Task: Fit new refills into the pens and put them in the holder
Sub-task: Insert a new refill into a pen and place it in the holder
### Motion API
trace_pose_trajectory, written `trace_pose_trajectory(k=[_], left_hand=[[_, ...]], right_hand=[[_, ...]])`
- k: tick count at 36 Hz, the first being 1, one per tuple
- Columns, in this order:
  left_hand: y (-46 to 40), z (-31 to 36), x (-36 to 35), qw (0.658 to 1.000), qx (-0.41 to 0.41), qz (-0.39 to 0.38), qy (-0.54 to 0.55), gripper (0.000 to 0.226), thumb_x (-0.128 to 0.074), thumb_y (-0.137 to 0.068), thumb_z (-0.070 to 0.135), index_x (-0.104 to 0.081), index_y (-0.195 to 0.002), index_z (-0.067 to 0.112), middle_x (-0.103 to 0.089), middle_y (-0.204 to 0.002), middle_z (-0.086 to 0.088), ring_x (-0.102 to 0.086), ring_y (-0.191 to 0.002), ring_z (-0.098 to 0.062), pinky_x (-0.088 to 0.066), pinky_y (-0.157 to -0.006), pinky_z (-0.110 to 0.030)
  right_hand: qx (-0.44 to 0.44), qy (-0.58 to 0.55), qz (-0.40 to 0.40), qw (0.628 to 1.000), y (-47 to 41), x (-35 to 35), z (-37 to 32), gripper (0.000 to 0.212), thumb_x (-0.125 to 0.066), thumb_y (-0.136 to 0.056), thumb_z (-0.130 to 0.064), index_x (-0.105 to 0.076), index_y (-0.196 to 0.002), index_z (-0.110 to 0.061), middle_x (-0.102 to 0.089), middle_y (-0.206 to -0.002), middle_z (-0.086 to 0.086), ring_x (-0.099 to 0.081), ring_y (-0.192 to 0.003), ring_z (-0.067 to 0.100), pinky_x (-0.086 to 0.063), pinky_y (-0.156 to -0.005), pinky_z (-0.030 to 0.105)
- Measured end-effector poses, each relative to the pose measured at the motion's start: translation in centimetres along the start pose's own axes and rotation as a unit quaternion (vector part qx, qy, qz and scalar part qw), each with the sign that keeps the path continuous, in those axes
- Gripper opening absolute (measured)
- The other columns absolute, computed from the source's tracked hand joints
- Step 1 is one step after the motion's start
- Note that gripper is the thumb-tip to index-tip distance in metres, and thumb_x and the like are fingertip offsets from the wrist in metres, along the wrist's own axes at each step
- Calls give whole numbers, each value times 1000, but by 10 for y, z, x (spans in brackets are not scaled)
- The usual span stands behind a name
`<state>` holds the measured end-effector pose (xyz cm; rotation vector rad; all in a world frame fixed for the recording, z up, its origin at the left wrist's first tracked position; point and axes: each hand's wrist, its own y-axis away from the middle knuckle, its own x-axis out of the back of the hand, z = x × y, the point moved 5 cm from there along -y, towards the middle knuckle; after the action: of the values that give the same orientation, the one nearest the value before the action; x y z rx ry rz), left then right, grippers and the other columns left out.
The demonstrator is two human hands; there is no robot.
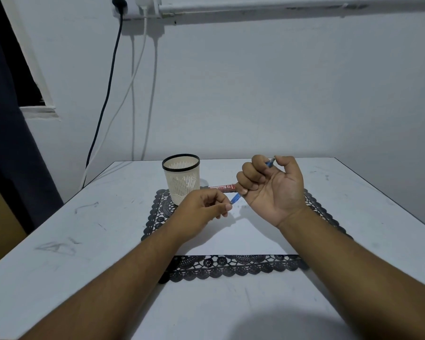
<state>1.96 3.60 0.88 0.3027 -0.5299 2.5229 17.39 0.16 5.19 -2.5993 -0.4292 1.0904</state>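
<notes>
The right hand (271,190) is clenched palm-up around a slim blue plastic pen (270,164), whose upper end juts out between thumb and forefinger while its lower end pokes from below the little finger. There the left hand (201,212) pinches that lower tip between thumb and forefinger, as if unscrewing or pulling it. Both hold the pen in the air just right of the cream slotted plastic holder with a black rim (181,177).

The pen looks light, stiff and a little slick; a firm wrap on the barrel with a fingertip pinch at the tip should suit it. Any refill inside would be thin and easily bent.

The holder appears empty. Just right of it, behind the hands, lies a red-brown refill packet (222,187). The holder stands on a black lace-edged mat (231,266) over a pale table (59,229).
</notes>
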Motion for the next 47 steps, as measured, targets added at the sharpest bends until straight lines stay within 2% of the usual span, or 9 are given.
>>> trace_pose_trajectory(k=[23, 29, 36, 47], left_hand=[[-1, -2, -2, 1000, -16, -2, 1, 13, -71, -93, 4, -71, -83, 12, -68, -73, 1, -57, -70, -13, -47, -69, -23], [-1, -3, -2, 1000, -17, -4, 2, 12, -71, -93, 3, -71, -84, 10, -67, -73, 1, -57, -69, -12, -47, -69, -22], [-3, -6, -2, 1000, -8, 3, 7, 7, -72, -87, 21, -71, -82, 15, -68, -73, 0, -57, -68, -13, -46, -68, -30], [-3, -6, -1, 1000, -10, 8, 28, 12, -73, -86, 21, -71, -85, 9, -68, -73, -3, -57, -68, -14, -47, -68, -31]], right_hand=[[-23, 27, -1, 999, -2, -6, -3, 30, -35, -85, -39, -23, -67, -19, -21, -62, 0, -17, -60, 18, -26, -57, 33], [-25, 25, 2, 999, -1, -7, -3, 30, -38, -84, -39, -30, -63, -19, -22, -62, -1, -15, -61, 19, -24, -58, 33], [-20, 20, -6, 1000, -2, -6, -4, 30, -38, -85, -39, -31, -64, -19, -22, -63, 0, -17, -61, 19, -26, -58, 34], [-16, 9, -12, 1000, -1, -4, -5, 31, -38, -85, -40, -26, -67, -19, -23, -63, 0, -16, -62, 19, -20, -63, 37]])
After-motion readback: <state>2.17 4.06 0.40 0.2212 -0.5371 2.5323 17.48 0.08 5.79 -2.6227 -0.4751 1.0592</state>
